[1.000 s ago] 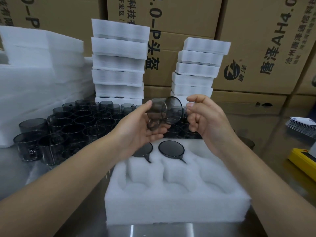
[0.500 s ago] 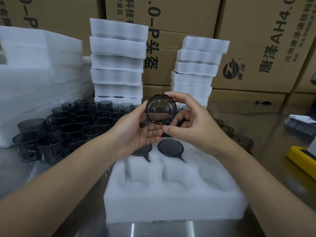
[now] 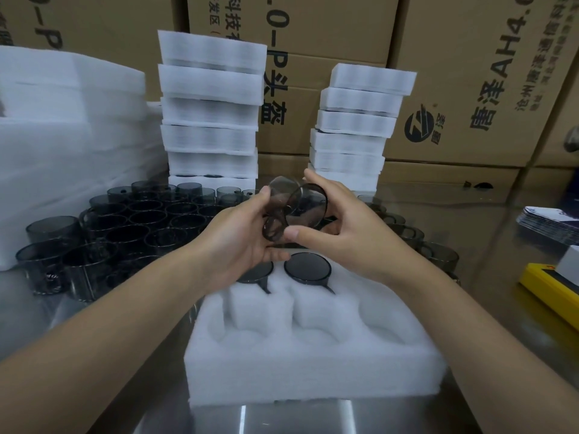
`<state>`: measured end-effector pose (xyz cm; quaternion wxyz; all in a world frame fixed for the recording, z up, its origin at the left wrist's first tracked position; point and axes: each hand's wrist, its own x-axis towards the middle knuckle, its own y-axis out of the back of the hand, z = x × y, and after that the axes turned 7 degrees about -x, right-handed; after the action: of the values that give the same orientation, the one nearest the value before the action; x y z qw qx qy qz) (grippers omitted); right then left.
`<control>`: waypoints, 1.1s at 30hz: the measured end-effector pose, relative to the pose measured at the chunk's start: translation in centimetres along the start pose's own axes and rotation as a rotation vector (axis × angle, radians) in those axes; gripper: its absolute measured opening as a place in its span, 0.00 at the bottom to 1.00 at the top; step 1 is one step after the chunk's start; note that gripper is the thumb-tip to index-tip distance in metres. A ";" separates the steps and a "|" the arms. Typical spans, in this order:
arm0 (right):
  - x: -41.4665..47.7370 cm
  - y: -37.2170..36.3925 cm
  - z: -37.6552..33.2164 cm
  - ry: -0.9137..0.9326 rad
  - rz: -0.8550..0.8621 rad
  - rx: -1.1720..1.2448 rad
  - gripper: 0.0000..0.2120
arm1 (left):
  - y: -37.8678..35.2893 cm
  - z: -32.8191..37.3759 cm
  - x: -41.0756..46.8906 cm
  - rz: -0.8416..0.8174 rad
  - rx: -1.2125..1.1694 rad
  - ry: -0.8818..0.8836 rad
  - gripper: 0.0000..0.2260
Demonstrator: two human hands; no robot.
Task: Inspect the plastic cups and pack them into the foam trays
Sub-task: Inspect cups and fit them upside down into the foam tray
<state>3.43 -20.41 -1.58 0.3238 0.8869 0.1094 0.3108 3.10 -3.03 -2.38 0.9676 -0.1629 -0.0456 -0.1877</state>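
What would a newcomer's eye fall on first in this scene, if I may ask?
Most likely the smoky cup, held up at the centre between the left hand and the right hand, just above the white foam tray. Next come the crowd of dark cups on the table at the left and the stacks of foam trays behind, against cardboard boxes.

Stacked cardboard cartons (image 3: 470,89) behind, reflective, seemingly steel table (image 3: 282,418); soft even light
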 end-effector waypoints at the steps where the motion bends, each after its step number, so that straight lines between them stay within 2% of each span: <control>1: 0.0 0.0 0.0 -0.010 0.001 -0.017 0.41 | 0.0 0.0 -0.1 -0.022 0.016 0.000 0.20; 6: -0.3 -0.1 -0.2 -0.031 -0.024 -0.042 0.36 | 0.0 0.0 -0.2 -0.062 0.051 -0.009 0.21; 10: -0.3 0.1 -0.8 -0.006 0.094 -0.010 0.30 | -0.2 0.0 -0.1 -0.067 0.063 -0.029 0.20; 12: -0.3 0.8 -1.0 -0.006 0.133 0.054 0.25 | -0.2 -0.1 -0.1 -0.025 0.078 -0.046 0.20; 15: -0.1 2.7 -0.8 -0.044 0.111 0.167 0.17 | -0.3 -0.4 0.2 0.142 0.221 -0.107 0.17; 19: -0.4 5.4 0.6 -0.142 -0.007 0.086 0.19 | -0.6 -1.0 0.5 0.292 0.454 -0.144 0.14; 22: -0.9 6.8 1.9 -0.257 -0.212 -0.014 0.20 | -0.7 -1.2 0.4 0.287 0.513 -0.160 0.11; 25: -1.2 7.1 2.2 -0.324 -0.314 -0.076 0.20 | -0.7 -1.2 0.4 0.277 0.516 -0.156 0.10; 33: -1.1 6.8 2.6 -0.314 -0.366 -0.042 0.20 | -0.9 -1.1 0.2 0.271 0.472 -0.153 0.10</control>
<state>4.11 -27.43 0.70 0.4059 0.8829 0.2101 0.1075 2.98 -4.28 -3.10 0.9887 0.0488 -0.1388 -0.0280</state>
